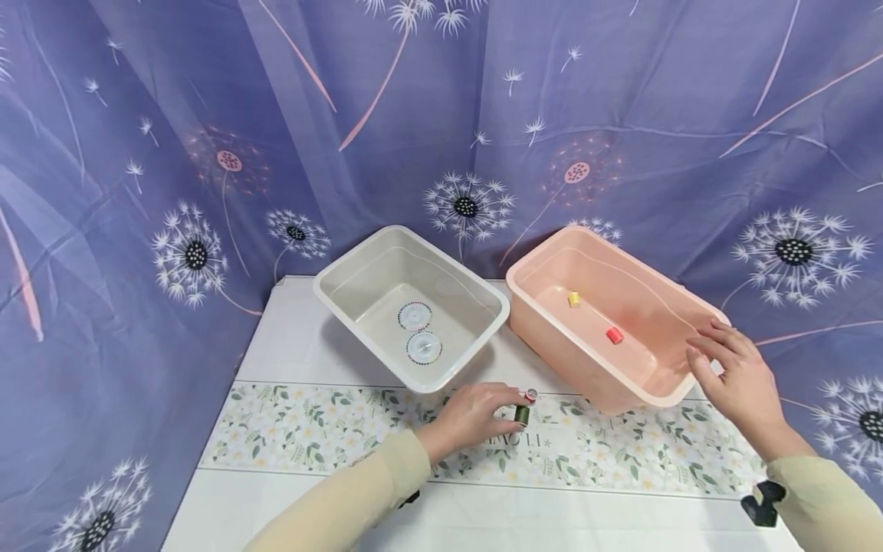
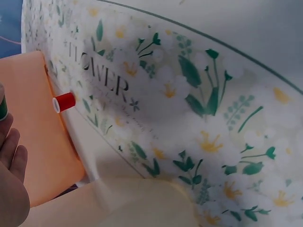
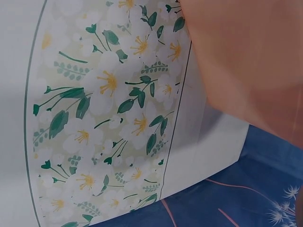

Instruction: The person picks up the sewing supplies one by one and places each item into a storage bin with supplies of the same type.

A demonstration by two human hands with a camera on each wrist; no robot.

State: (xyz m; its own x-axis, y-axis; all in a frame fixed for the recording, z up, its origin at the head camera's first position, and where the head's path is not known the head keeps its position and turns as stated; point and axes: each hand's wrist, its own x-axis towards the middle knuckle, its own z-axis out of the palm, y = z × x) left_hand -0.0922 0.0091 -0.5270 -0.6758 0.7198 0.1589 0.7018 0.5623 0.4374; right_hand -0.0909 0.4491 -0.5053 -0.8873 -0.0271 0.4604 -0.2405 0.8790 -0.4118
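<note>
In the head view my left hand (image 1: 476, 414) pinches a dark green thread spool (image 1: 522, 415) between thumb and forefinger, low over the flowered strip. A red thread spool (image 2: 64, 101) sits on the table close by, at the fingertips in the head view. My right hand (image 1: 738, 379) reaches over the near right rim of the pink basin (image 1: 562, 337). Its fingers are loosely bent over the inside, with nothing visible between them. Another red spool (image 1: 615, 335) and a yellow spool (image 1: 574, 300) lie on the basin's floor.
Left of the pink basin stands a grey basin (image 1: 372, 333) holding two round pin wheels (image 1: 424, 347). Both basins are on a white tablecloth (image 1: 290, 506) with a flower-printed strip. A purple dandelion curtain (image 1: 386, 176) hangs behind and at both sides.
</note>
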